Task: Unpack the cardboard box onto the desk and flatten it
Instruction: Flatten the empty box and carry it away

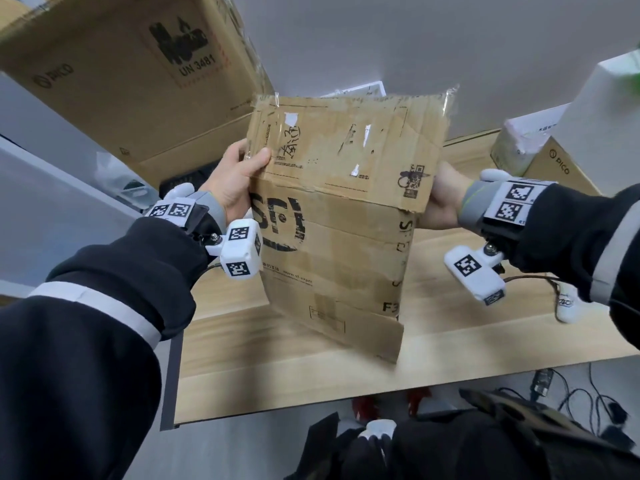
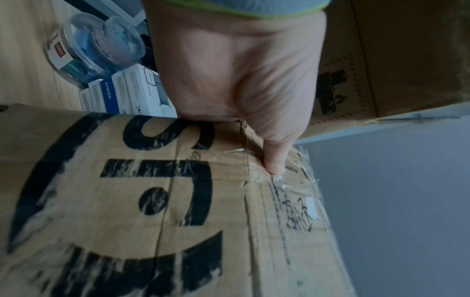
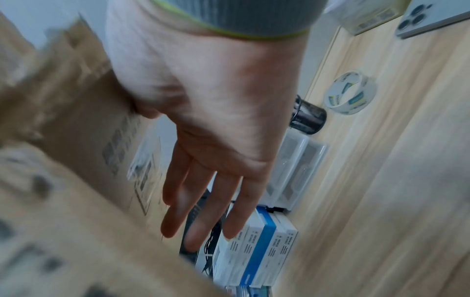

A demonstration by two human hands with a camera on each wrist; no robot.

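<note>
A worn brown SF cardboard box (image 1: 332,209), pressed nearly flat with its flaps spread, is held upright above the wooden desk (image 1: 311,368). My left hand (image 1: 239,171) pinches its left edge, thumb on the printed front (image 2: 152,201) and the fingers hidden behind. My right hand (image 1: 443,199) is at the right edge, mostly hidden behind the cardboard. In the right wrist view its fingers (image 3: 203,201) lie straight behind the blurred box (image 3: 63,140), with the thumb against the cardboard's edge.
A big PICO carton (image 1: 121,74) stands at the back left, a smaller one (image 1: 554,164) at the back right. Behind the held box lie white Anker boxes (image 3: 257,251), a clear tub (image 2: 99,44), clear cases (image 3: 295,166), a black mesh cup (image 3: 309,116) and a tape roll (image 3: 349,93).
</note>
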